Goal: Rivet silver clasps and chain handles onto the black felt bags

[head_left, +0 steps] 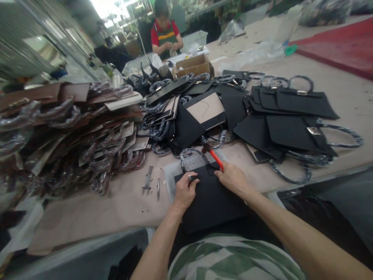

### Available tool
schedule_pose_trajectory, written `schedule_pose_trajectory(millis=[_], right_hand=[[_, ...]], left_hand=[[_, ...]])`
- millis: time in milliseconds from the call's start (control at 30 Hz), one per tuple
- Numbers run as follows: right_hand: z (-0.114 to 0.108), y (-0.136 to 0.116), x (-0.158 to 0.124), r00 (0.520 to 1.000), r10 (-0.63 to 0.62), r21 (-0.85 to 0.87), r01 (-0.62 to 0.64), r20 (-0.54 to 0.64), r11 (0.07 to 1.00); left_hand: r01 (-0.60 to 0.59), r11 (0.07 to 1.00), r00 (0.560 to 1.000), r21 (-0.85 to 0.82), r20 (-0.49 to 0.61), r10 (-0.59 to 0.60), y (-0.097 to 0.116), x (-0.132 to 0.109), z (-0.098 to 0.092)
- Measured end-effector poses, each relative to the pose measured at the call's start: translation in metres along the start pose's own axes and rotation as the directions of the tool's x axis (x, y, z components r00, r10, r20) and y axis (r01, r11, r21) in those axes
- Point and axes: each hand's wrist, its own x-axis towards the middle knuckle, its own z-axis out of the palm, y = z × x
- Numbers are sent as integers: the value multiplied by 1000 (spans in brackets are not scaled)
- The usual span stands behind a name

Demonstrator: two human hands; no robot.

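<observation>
Though matte, black panel [214,204] with glossy handle [189,150].

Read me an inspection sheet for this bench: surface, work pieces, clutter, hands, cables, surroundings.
Surface: beige-covered table; pale slab partly under the work.
Work pieces: black bag piece with plastic-wrapped handle; red-handled hammer.
Clutter: stacked brown pieces at left; black pieces ahead and right; caliper-like tool, thin metal tool.
Hands: left hand at the black bag piece, grip unclear; right hand holds the red-handled hammer.
Cables: nothing seen on the table.
Surroundings: another person across the table; cardboard box.
</observation>
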Motion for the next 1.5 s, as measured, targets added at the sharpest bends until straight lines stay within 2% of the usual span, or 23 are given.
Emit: schedule_pose_trajectory(millis=[167,300,367,433,500,600,800,1200,1500], right_hand=[[-1,-2,-3,999,31,-20,-31,-13,999],[0,-2,-2,999,46,-14,-46,-2,999],[1,-1,-1,999,48,-11,-48,4,999],[1,-1,0,999,46,-8,-46,6,999],[1,-1,0,999,48,-7,-48,7,999],[0,-1,0,998,60,-5,-60,23,998],[-1,-2,0,997,64,0,-64,34,998],[0,0,-2,999,49,10,-49,23,999],[1,1,-3,1000,27,-12,-27,1,1000]], left_hand=[[32,999,994,31,-106,-29,1,-4,2],[21,1000,992,22,-122,-18,1,-4,6],[110,993,975,-42,-188,-116,0,-5,9],[226,967,939,-122,-235,-249,-2,-7,11],[267,954,935,-137,-205,-291,-4,-8,12],[235,970,961,-68,-134,-242,-4,-9,10],[141,990,984,20,-115,-138,2,-3,10],[122,991,988,61,-99,-115,6,1,12],[-15,988,996,152,-87,28,8,5,20]])
